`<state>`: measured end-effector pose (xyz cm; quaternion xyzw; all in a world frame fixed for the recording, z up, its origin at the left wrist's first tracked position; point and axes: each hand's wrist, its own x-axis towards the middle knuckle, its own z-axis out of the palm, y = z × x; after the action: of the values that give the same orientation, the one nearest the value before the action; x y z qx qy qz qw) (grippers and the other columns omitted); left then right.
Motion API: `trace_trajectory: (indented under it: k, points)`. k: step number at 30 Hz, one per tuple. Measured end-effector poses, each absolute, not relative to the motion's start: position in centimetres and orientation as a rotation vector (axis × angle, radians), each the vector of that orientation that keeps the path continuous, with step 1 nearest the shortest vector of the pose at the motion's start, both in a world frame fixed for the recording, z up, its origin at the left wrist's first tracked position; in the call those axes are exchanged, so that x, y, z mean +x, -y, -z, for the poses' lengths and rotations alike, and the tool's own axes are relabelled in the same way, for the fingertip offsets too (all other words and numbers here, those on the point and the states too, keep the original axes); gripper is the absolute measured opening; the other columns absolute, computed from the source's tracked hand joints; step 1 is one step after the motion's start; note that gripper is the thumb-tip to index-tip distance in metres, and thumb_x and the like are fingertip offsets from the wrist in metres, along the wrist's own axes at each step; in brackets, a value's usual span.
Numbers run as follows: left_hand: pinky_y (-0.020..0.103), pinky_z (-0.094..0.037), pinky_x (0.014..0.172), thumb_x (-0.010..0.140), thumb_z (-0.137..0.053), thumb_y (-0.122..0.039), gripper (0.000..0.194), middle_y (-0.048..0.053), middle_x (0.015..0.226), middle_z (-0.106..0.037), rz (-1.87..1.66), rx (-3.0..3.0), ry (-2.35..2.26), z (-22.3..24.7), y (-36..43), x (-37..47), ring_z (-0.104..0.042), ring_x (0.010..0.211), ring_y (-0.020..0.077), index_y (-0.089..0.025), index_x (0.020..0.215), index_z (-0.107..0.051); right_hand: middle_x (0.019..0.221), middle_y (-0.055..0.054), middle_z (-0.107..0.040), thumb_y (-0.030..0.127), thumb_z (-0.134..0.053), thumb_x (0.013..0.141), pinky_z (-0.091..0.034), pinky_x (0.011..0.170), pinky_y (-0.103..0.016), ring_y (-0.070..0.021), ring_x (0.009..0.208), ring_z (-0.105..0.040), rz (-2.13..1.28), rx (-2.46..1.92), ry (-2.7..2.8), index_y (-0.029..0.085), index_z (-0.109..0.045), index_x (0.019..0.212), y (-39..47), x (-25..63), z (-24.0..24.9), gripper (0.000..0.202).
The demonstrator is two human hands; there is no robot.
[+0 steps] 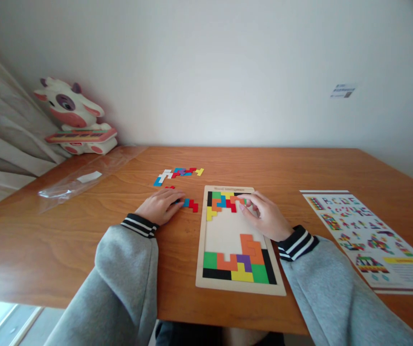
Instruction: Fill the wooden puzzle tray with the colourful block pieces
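Note:
A wooden puzzle board [201,240] lies on the table, with coloured block pieces filling its bottom rows and part of its top. My right hand [266,216] is over the board's upper right, thumb and forefinger pinched at an orange puzzle piece [236,199] in the top rows. The fingers partly hide that piece and the ones beside it. Left of the board, my left hand [160,206] lies palm down with its fingers stretched out, touching the loose pieces there. A red puzzle piece [193,205] and a blue one show by its fingertips.
Beyond my left hand lie several more loose pieces, among them a white puzzle piece [165,175]. A printed pattern sheet [367,240] is at the right. A clear plastic bag [69,185] and a cow-shaped toy keyboard [80,120] stand at the far left by the curtain.

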<state>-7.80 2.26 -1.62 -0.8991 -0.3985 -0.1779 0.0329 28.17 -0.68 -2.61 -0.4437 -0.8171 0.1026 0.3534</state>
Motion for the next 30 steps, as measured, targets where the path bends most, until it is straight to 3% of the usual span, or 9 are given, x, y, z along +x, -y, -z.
trace_trajectory:
  k: [5,15,30]
  points:
    - [0.042,-0.054,0.103,0.099,-0.053,-0.040,0.038,0.011,0.124,-0.070,0.654,-2.890,1.055,1.8,-1.6,-5.3,-0.065,0.117,0.0245,-0.018,0.128,-0.062,0.091,-0.005,-0.063,0.030,-0.053,0.096,-0.054,0.071,-0.032,-0.0183,0.080,-0.061,-0.264,-1.153,2.106,0.022,-0.063,0.117,0.7,28.1,2.6,0.024]
    - [0.035,-0.057,0.091,0.098,-0.056,-0.036,0.030,0.009,0.110,-0.074,0.770,-2.936,1.055,2.2,-1.4,-3.9,-0.070,0.100,0.0207,-0.018,0.120,-0.064,0.092,-0.005,-0.061,0.031,-0.053,0.096,-0.053,0.072,-0.033,-0.0189,0.084,-0.060,-0.315,-1.175,2.088,0.022,-0.063,0.118,0.8,28.1,2.7,0.026]
    - [0.028,-0.060,0.077,0.103,-0.043,-0.025,0.030,0.008,0.095,-0.076,0.715,-2.767,0.981,1.8,-1.1,-3.7,-0.072,0.082,0.0162,-0.018,0.120,-0.066,0.093,-0.005,-0.063,0.029,-0.052,0.096,-0.053,0.070,-0.032,-0.0177,0.078,-0.060,-0.326,-1.138,2.111,0.024,-0.064,0.117,0.9,28.0,2.1,0.024]
